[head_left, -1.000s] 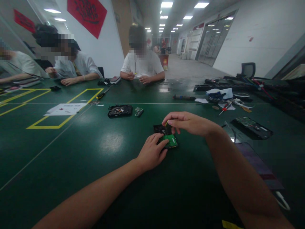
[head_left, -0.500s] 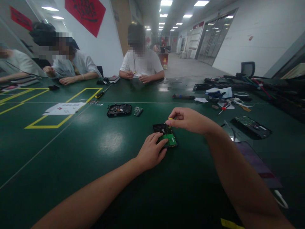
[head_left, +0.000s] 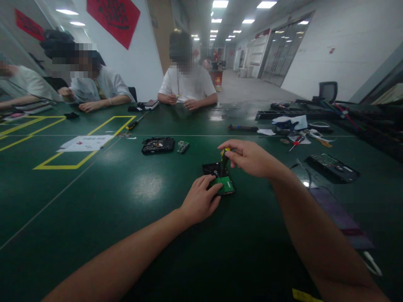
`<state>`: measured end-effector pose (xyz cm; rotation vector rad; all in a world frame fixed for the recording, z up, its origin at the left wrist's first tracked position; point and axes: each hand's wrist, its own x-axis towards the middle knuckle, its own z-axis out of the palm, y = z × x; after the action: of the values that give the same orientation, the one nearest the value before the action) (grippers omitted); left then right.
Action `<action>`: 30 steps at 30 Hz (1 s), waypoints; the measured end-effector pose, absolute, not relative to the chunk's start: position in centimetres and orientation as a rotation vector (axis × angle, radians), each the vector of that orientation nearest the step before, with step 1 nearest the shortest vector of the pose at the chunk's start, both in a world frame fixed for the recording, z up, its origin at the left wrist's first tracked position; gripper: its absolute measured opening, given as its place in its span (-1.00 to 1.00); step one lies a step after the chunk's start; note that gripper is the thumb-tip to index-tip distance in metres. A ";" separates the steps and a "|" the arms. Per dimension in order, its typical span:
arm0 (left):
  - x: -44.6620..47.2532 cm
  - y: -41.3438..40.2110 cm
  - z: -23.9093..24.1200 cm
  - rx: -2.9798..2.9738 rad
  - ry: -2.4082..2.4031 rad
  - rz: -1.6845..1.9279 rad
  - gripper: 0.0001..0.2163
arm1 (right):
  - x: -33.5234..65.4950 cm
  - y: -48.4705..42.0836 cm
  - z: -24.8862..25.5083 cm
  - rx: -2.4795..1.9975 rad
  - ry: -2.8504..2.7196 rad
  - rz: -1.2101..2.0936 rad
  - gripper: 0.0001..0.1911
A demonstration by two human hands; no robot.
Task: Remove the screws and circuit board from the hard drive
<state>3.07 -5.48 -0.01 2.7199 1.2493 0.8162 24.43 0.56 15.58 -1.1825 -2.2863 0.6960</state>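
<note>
In front of me a hard drive (head_left: 209,168) lies on the green table, its green circuit board (head_left: 227,185) facing up. My left hand (head_left: 203,195) rests on its near left side, fingers over the board and thumb at the near edge; what that hand grips, if anything, is hard to see. A black and yellow screwdriver (head_left: 224,159) stands nearly upright above the drive, tip down at the board. The fingers of my right hand (head_left: 245,157) close round the top of its handle. Whether the tip sits in a screw is too small to tell.
Beyond the drive lie another hard drive (head_left: 157,145) and a loose circuit board (head_left: 183,146). To the right are a third drive (head_left: 333,167), a phone-like flat slab (head_left: 338,214) and a red screwdriver (head_left: 295,144). White paper (head_left: 86,143) lies left. Several people sit across the table.
My right hand has shifted slightly and its fingers have changed their hold, so more of the screwdriver's handle shows. The left hand and the hard drive have stayed put.
</note>
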 end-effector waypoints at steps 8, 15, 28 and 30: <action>3.0 -5.4 0.0 2.715 1.248 0.802 -0.63 | 24.1 0.1 15.6 -1.196 -2.256 0.699 -0.79; 3.1 -5.5 0.0 2.713 1.258 0.798 -0.61 | 24.0 -0.1 15.9 -1.103 -2.292 0.609 -0.78; 3.1 -5.5 0.0 2.716 1.275 0.783 -0.62 | 23.7 -0.3 15.8 -1.225 -2.302 0.175 -0.85; 3.1 -5.5 0.0 2.715 1.274 0.773 -0.62 | 23.8 -0.4 15.9 -1.177 -2.332 0.196 -0.90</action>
<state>3.07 -5.48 0.04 2.7146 1.2741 0.7734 23.76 -0.40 15.90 -1.1771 -2.3315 0.1960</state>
